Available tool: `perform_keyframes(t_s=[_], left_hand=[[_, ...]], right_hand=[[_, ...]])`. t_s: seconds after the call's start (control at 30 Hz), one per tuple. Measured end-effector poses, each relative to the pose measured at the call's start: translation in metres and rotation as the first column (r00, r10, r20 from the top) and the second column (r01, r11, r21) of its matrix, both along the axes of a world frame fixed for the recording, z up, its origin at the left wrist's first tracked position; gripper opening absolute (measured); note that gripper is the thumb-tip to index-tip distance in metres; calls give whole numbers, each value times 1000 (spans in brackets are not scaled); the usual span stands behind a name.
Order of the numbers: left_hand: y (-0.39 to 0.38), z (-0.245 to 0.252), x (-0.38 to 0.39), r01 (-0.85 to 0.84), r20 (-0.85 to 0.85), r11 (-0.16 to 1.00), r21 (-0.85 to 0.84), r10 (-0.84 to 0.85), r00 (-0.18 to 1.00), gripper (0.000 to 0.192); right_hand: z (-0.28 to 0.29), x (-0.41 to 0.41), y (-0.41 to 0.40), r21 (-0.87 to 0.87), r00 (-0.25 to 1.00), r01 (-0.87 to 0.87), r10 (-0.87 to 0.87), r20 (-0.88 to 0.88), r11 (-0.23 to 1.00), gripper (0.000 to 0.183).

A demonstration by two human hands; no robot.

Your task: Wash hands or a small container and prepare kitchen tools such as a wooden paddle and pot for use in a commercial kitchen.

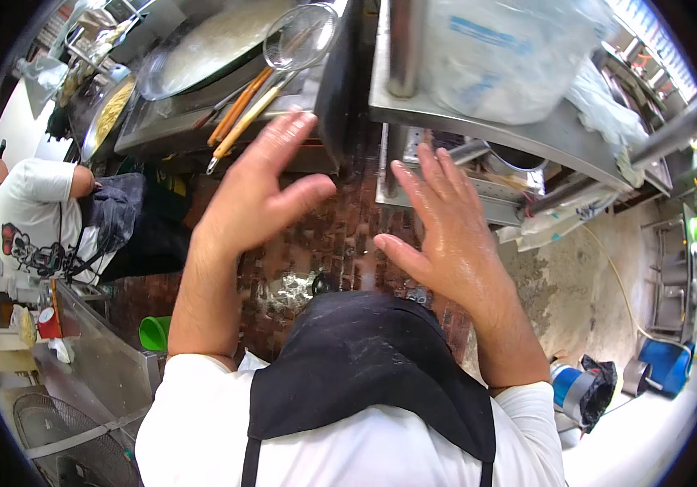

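My left hand (263, 182) is raised with its fingers together and the thumb apart; it looks wet and holds nothing. Just beyond its fingertips lie several tools with wooden handles (245, 120) on the metal stove top, among them a wire-mesh skimmer (300, 38). Behind them a large wok (214, 52) holds a pale, steaming liquid. My right hand (446, 225), also wet and bare, has its fingers spread in the air. It is nearest to a steel table (476, 120) that bears a big clear plastic bag (494, 61) with blue print.
A co-worker (50, 213) stands at the left by a pan of yellowish food (111, 112). Below are a wet brick floor (300, 255), a green bin (155, 333), a metal counter (99, 347) and a caged fan (68, 432). A blue container (665, 365) stands at the far right.
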State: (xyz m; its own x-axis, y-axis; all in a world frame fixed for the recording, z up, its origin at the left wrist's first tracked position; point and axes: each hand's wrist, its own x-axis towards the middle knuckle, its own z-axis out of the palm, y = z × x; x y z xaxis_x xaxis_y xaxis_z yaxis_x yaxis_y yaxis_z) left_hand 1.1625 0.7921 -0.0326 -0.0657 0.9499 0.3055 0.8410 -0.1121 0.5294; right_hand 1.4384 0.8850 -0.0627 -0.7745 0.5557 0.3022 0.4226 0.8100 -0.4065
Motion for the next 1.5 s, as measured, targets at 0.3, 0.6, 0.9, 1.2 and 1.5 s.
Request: perform_keyframes(t_s=[0.3, 0.6, 0.9, 1.2, 1.5], left_hand=[[-15, -51, -272, -384, 29, 922, 47, 383, 923, 75], [61, -217, -568, -561, -11, 814, -149, 566, 824, 75], [98, -261, -590, -537, -326, 648, -540, 427, 843, 57], [85, -267, -588, -193, 106, 837, -513, 285, 953, 39], [102, -245, -605, 214, 170, 806, -552, -142, 975, 43]], right_hand=[[-19, -170, 3, 57, 1000, 3, -4, 27, 998, 87], [-51, -378, 9, -83, 988, 15, -2, 152, 996, 77], [-126, -518, 48, -506, 996, 91, -64, 70, 858, 43], [-216, -669, 86, -281, 858, 378, -219, 465, 882, 88], [-223, -719, 85, -158, 548, 741, -452, 703, 652, 93]])
